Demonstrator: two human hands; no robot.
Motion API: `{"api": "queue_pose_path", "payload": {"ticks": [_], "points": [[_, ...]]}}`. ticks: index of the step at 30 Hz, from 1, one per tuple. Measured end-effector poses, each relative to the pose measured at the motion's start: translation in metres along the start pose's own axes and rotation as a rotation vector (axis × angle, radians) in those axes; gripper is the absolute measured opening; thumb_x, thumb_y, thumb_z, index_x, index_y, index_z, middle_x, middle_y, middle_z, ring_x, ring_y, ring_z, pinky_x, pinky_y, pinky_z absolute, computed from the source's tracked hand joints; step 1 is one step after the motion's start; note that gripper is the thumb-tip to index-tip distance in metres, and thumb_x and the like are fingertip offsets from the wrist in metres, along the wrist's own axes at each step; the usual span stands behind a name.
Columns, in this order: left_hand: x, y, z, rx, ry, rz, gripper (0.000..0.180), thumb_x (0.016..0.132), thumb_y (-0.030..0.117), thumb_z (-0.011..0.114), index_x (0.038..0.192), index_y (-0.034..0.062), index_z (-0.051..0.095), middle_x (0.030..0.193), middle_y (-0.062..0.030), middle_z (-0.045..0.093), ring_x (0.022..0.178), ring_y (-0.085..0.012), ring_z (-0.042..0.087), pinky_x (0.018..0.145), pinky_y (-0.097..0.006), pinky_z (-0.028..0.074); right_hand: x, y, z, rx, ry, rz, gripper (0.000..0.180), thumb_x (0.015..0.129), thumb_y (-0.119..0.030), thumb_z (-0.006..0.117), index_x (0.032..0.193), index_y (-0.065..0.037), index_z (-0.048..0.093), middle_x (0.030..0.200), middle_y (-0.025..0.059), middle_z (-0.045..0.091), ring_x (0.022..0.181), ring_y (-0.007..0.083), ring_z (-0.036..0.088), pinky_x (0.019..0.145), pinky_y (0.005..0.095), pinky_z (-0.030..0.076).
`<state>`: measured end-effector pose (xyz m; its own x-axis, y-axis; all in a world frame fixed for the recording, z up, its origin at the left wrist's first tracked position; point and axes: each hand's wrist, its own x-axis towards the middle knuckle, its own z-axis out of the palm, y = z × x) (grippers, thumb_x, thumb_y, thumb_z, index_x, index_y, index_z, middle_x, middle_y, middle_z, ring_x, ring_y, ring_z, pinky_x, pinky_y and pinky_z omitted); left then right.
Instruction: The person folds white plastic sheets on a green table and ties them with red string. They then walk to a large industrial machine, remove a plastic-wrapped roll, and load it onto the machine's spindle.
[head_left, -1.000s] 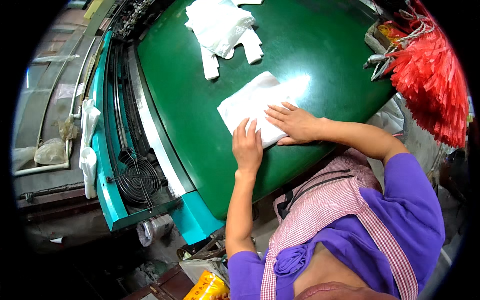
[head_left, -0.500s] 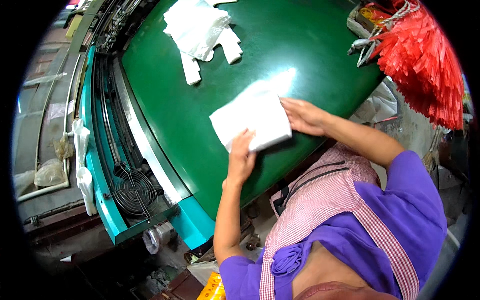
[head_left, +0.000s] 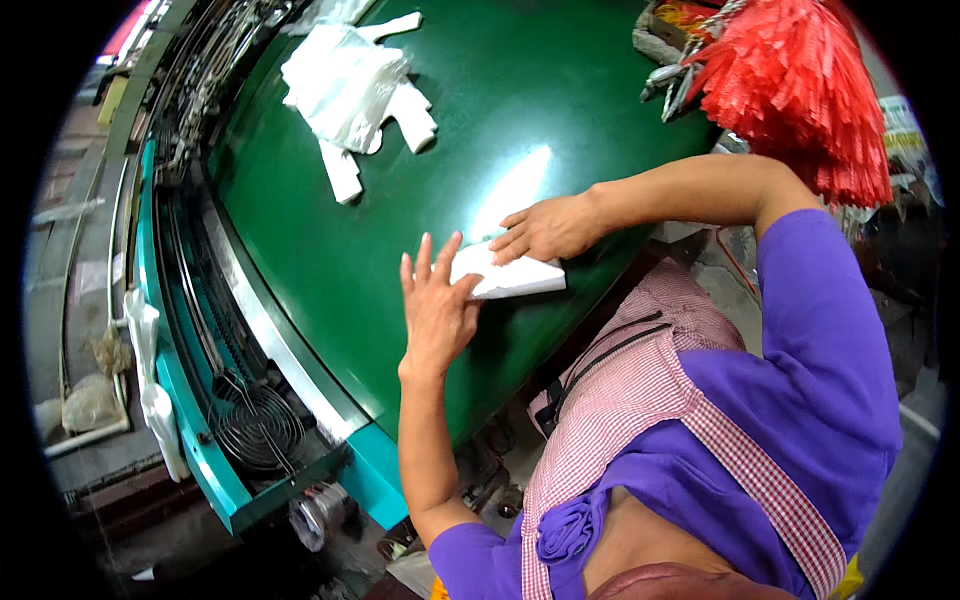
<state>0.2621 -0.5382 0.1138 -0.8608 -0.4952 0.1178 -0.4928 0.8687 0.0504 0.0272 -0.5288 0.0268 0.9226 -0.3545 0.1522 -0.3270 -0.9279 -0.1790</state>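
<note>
A small folded bundle of white plastic bags (head_left: 508,277) lies on the green table top (head_left: 480,110), close to its near edge and just in front of the person. The bundle is folded to a narrow flat packet. The right hand (head_left: 548,228) lies on top of the packet from the right side, with the fingers stretched and pressing flat on the white plastic; it does not close around it. The left hand (head_left: 435,310) lies on the left end of the packet, open, with the fingers spread apart and pointing to the far side. Its palm rests partly on the plastic and partly on the green surface. So both hands are open and only press on the packet, and neither one grasps it.

Farther away on the same table, to the far left, lies a loose heap of white plastic bags (head_left: 350,90), with their handles sticking out. It is well apart from the hands. At the far right, beyond the right forearm, hangs a thick bunch of red plastic strings (head_left: 800,90). Along the left edge of the table runs a teal machine frame (head_left: 200,440), and a round wire fan guard (head_left: 255,425) sits in it at the near left. The person wears a purple shirt (head_left: 830,400) and a pink checked apron (head_left: 620,410).
</note>
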Motion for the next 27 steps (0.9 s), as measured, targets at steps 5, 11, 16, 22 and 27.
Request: {"api": "queue_pose_path", "payload": {"ticks": [5,11,16,22,27], "points": [[-0.039,0.022,0.048,-0.247,-0.156,-0.166,0.034,0.071,0.011,0.064,0.105,0.0080,0.059,0.127,-0.0123,0.048,0.118,-0.0384,0.041,0.098,-0.057,0.027,-0.008,-0.038,-0.011,0.558,0.095,0.450,0.033,0.077,-0.022,0.052,0.097,0.003,0.058,0.107,0.0283,0.055,0.112,0.0385,0.046,0.102,0.0468,0.028],[-0.077,0.042,0.052,-0.452,-0.018,-0.290,0.032,0.075,0.012,0.063,0.107,0.0057,0.057,0.112,-0.0171,0.055,0.104,-0.0364,0.051,0.089,-0.047,0.039,-0.005,-0.088,-0.002,0.118,0.223,0.492,0.045,0.073,-0.042,0.062,0.084,0.002,0.062,0.101,0.0197,0.059,0.105,0.0372,0.050,0.080,0.0405,0.045],[-0.045,0.011,0.044,-0.249,-0.071,-0.483,0.020,0.079,0.016,0.062,0.094,0.0022,0.061,0.095,-0.0170,0.057,0.090,-0.0314,0.054,0.077,-0.040,0.044,0.010,-0.047,-0.010,0.579,0.299,0.884,0.037,0.076,-0.035,0.064,0.086,0.000,0.062,0.080,0.0178,0.061,0.070,0.0336,0.059,0.063,0.0425,0.047],[-0.015,0.032,0.064,-0.426,0.082,-0.262,0.042,0.069,0.018,0.072,0.104,0.0029,0.055,0.099,-0.0129,0.055,0.094,-0.0292,0.051,0.082,-0.037,0.041,-0.045,-0.012,0.005,1.254,1.306,1.146,0.044,0.080,-0.018,0.060,0.120,-0.005,0.045,0.086,0.0082,0.062,0.066,0.0140,0.060,0.054,0.0258,0.047],[-0.008,0.037,0.056,-0.824,-0.225,-0.506,0.034,0.070,0.015,0.072,0.097,0.0015,0.058,0.086,-0.0101,0.054,0.081,-0.0224,0.052,0.072,-0.032,0.043,-0.150,0.016,-0.050,0.886,2.169,1.135,0.029,0.090,-0.028,0.050,0.106,-0.003,0.051,0.087,0.0077,0.060,0.067,0.0132,0.060,0.051,0.0209,0.046]]}}
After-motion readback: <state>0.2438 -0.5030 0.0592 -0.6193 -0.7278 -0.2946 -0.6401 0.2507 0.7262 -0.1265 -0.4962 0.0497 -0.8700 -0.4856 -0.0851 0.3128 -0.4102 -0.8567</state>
